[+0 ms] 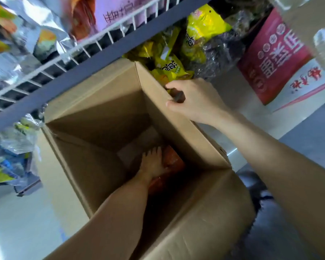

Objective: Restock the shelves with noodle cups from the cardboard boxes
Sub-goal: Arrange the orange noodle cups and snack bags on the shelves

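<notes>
Deep inside one open brown cardboard box, the left hand lies flat, fingers straight, on an orange-red noodle cup; the right hand grips the box's flap; two hands.

Open brown cardboard box, flaps up; orange noodle cup at bottom

The open cardboard box stands on the floor, directly in front of the wire shelf. The left hand reaches deep inside the box and rests on a packaged item at the bottom. The right hand grips the box's right flap. Snack bags lie behind the box; a printed carton stands to the right.
</notes>
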